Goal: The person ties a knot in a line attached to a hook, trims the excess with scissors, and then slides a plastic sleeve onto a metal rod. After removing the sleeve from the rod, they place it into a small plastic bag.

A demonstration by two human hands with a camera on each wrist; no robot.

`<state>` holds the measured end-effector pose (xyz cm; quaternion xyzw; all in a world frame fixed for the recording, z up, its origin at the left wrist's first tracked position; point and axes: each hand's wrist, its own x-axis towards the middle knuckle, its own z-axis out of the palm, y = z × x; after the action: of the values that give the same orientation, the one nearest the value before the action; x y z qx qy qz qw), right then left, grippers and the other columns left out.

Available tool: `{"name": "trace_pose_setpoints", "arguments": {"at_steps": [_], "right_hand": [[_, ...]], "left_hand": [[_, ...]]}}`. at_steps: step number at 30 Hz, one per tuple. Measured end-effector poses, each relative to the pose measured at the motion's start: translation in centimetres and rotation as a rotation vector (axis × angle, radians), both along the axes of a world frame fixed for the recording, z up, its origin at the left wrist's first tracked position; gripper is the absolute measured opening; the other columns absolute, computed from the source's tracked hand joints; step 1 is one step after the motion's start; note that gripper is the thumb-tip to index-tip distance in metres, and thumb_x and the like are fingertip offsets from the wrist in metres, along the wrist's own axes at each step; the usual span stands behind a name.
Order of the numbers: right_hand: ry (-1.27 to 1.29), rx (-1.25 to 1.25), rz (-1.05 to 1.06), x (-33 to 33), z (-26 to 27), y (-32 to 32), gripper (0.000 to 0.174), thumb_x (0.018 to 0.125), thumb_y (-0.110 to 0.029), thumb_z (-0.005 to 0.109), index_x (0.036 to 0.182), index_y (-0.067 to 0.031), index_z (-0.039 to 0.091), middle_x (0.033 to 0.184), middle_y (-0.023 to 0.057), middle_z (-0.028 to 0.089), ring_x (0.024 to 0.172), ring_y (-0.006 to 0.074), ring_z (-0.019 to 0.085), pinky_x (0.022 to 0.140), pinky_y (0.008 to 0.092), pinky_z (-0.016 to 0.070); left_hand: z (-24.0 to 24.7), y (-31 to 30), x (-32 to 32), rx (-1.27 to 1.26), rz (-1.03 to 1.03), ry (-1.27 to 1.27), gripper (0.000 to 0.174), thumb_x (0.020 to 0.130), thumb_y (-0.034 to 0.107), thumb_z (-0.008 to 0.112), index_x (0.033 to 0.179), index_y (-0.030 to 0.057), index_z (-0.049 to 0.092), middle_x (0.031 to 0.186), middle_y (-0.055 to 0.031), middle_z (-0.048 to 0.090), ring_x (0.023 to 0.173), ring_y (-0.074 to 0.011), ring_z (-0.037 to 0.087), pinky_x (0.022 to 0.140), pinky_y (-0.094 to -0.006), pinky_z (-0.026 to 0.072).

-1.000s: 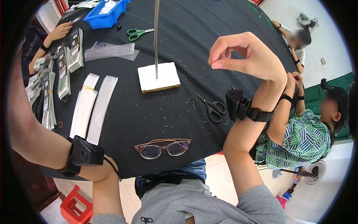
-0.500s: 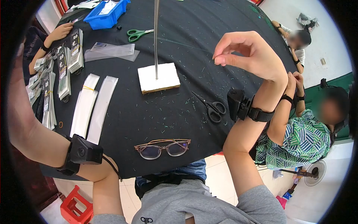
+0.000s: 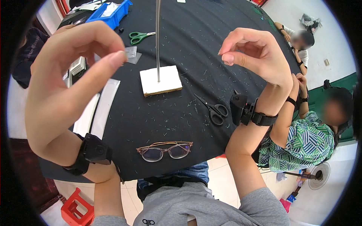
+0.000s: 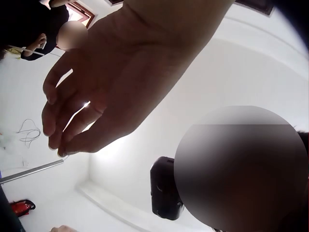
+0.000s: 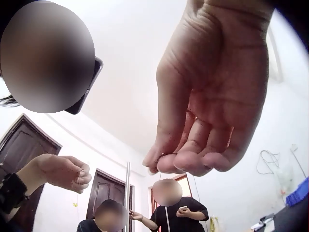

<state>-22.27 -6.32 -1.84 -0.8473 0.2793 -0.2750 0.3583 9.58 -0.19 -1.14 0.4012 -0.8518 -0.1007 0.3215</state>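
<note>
My left hand (image 3: 60, 86) is raised at the left of the table, thumb and forefinger tips brought together. A fine strand shows faintly at its fingertips in the left wrist view. Across from it, my right hand (image 3: 260, 56) pinches thumb against forefinger above the right side; the thread at its tips is barely visible. Between the hands stands an upright metal rod (image 3: 158, 45), set in a white block (image 3: 162, 81) on the black cloth (image 3: 203, 150). Both hands are apart from the rod.
Black scissors (image 3: 217, 113) and eyeglasses (image 3: 164, 151) lie nearer my body. Green-handled scissors (image 3: 137, 37) and a blue basket (image 3: 126, 8) are farther back. Clear sleeves (image 3: 103, 109) lie partly behind my left hand. Thread snippets dot the cloth. Other people sit around the table.
My left hand has come in from the far left edge to above the table's left side, now covering the packets. The right hand has shifted slightly right and away from me.
</note>
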Motion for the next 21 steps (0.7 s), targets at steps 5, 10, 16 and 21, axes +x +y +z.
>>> {"name": "trace_pose_setpoints", "arguments": {"at_steps": [5,10,16,21], "right_hand": [[-0.227,0.114,-0.056,1.2,0.4,0.1,0.011,0.083,-0.002,0.069,0.092,0.0012,0.065,0.083,0.0067,0.067,0.073,0.0099,0.064,0.067,0.0211,0.0514],[-0.296,0.161,-0.185,3.3,0.7,1.0,0.015,0.08,-0.003,0.07,0.092,-0.0007,0.061,0.08,0.0054,0.064,0.071,0.0112,0.063,0.062,0.0232,0.0518],[-0.343,0.148,-0.228,3.9,0.8,1.5,0.015,0.08,-0.005,0.072,0.09,-0.0018,0.061,0.077,0.0077,0.067,0.068,0.0133,0.066,0.062,0.0236,0.0525],[-0.391,0.123,-0.278,4.4,0.7,1.7,0.016,0.08,-0.007,0.073,0.089,-0.0029,0.062,0.078,0.0077,0.069,0.067,0.0136,0.066,0.062,0.0223,0.0481]], "left_hand": [[-0.4,-1.8,-2.4,0.223,0.005,0.026,0.016,0.088,0.016,0.062,0.084,0.0007,0.06,0.077,-0.0012,0.058,0.073,-0.0073,0.054,0.068,-0.022,0.041],[-1.6,-2.6,-5.5,0.392,-0.019,0.35,0.015,0.087,0.016,0.066,0.091,0.0013,0.066,0.081,-0.0026,0.065,0.076,-0.0072,0.06,0.068,-0.0204,0.0461],[-1.4,-2.4,-6.7,0.364,-0.088,0.528,0.017,0.086,0.014,0.067,0.093,-0.0008,0.068,0.081,-0.0046,0.067,0.074,-0.0073,0.061,0.067,-0.02,0.0471],[-1.3,-1.9,-7.5,0.26,-0.034,0.496,0.016,0.085,0.013,0.067,0.093,-0.0015,0.069,0.08,-0.0051,0.068,0.071,-0.0073,0.061,0.066,-0.0196,0.0473]]}}
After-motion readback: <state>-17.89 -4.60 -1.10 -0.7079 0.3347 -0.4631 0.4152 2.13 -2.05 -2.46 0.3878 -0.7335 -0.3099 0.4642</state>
